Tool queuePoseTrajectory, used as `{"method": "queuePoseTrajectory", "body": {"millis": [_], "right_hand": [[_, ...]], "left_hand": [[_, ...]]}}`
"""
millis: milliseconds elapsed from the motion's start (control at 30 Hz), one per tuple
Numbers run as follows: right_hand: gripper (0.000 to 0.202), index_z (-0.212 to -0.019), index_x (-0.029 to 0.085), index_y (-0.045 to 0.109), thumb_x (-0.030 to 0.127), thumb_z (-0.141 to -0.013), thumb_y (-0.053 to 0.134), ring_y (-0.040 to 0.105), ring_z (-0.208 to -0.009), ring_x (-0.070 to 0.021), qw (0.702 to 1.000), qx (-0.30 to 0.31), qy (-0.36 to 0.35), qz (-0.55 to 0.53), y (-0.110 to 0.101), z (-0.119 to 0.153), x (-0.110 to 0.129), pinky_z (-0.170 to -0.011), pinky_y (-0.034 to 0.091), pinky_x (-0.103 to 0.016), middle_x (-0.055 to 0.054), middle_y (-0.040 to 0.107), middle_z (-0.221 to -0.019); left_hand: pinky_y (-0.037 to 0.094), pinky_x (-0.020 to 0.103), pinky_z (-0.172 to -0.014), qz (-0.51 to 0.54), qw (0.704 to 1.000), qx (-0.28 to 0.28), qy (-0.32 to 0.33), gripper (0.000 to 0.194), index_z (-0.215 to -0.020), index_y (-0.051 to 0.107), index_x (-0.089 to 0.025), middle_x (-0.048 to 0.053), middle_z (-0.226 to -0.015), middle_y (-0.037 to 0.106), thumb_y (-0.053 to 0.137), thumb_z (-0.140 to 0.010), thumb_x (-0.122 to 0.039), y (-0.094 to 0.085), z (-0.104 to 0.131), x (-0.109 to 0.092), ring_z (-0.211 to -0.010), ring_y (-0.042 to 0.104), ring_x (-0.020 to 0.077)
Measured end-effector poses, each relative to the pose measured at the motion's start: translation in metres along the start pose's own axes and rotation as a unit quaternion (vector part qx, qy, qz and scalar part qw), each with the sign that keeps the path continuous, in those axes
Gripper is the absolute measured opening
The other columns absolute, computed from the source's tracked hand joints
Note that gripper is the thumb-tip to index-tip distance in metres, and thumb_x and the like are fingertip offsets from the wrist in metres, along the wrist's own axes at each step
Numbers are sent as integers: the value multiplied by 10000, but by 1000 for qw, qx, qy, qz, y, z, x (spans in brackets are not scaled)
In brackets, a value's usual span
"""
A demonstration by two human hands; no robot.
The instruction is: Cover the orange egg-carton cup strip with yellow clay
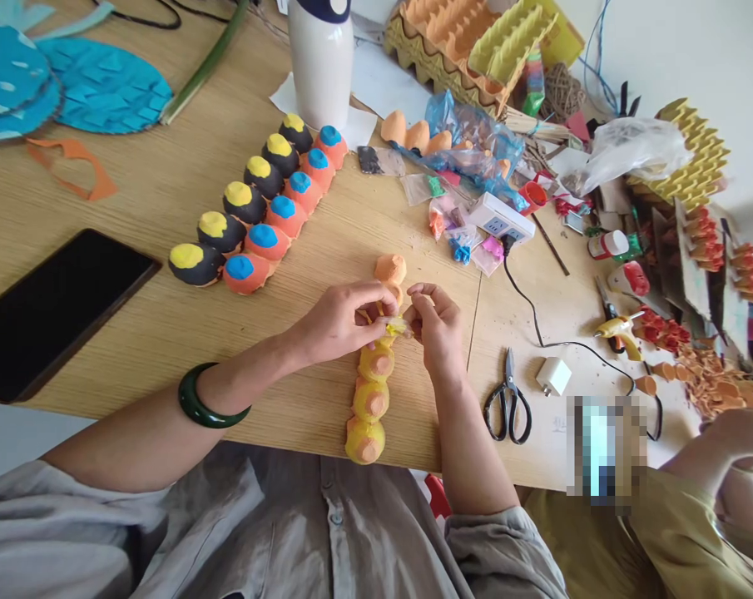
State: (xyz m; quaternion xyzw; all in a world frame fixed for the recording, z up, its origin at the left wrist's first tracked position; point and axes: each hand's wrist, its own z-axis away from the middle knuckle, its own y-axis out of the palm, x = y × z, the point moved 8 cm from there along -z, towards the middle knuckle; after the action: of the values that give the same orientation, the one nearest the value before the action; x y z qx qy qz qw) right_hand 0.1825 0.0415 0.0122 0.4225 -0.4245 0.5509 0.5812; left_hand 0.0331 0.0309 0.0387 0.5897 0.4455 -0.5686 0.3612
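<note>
A strip of egg-carton cups lies upright in the view near the table's front edge. Its nearer cups are coated yellow around orange tips; the far ones are bare orange. Over its middle, my left hand pinches a small clear plastic bag with yellow material inside. My right hand is closed at the bag's right end, fingertips together. Whether its fingers grip the bag or a bit of the material is too small to tell. A green bangle circles my left wrist.
Black-and-yellow cups and red-and-blue cups stand behind on the left. A phone lies far left, scissors on the right. Farther back are a white bottle and a power strip. Another person's hand is at the right edge.
</note>
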Motion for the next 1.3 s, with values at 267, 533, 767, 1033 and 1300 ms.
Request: {"method": "queuePoseTrajectory", "body": {"millis": [267, 533, 767, 1033, 1300], "right_hand": [[206, -881, 235, 599, 416, -880, 696, 388, -335, -76, 999, 1, -32, 1, 7, 4, 7, -393, 225, -208, 117, 480, -414], [190, -871, 224, 625, 403, -862, 685, 390, -331, -75, 999, 33, -25, -11, 11, 4, 12, -393, 215, -212, 111, 472, -396], [211, -883, 209, 642, 394, -822, 724, 345, -364, -59, 997, 46, 16, -56, 10, 1, 5, -401, 204, -204, 122, 441, -429], [422, -1213, 242, 634, 357, -829, 766, 681, -691, -127, 985, 103, 32, -136, 3, 4, -7, -633, 594, -247, 36, 738, -816], [223, -1066, 248, 687, 356, -891, 772, 668, -793, -119, 995, 32, -76, -58, -7, 13, 11, -585, 611, -216, -16, 717, -1050]], "left_hand": [[604, 264, -498, 133, 982, 95, -95, 41, -802, 710, -192, 5, -723, 714, 736, -821, -216, 15, 2, 11, -539, 700, 154], [450, 223, -419, 192, 960, 122, -162, 59, -812, 784, -177, -21, -512, 621, 806, -758, -186, 16, 5, 21, -415, 535, 98], [385, 189, -377, 305, 918, 104, -231, 204, -780, 818, -145, 4, -569, 664, 932, -669, -273, 24, 8, 28, -377, 509, 65], [468, 161, -491, 290, 932, -55, -208, 227, -779, 824, -174, -18, -663, 701, 957, -632, -283, 3, -2, 43, -502, 540, 47], [609, 251, -724, 291, 933, -148, -152, 295, -811, 800, -172, 29, -892, 786, 971, -675, -370, -21, -4, 38, -839, 721, 160]]}}
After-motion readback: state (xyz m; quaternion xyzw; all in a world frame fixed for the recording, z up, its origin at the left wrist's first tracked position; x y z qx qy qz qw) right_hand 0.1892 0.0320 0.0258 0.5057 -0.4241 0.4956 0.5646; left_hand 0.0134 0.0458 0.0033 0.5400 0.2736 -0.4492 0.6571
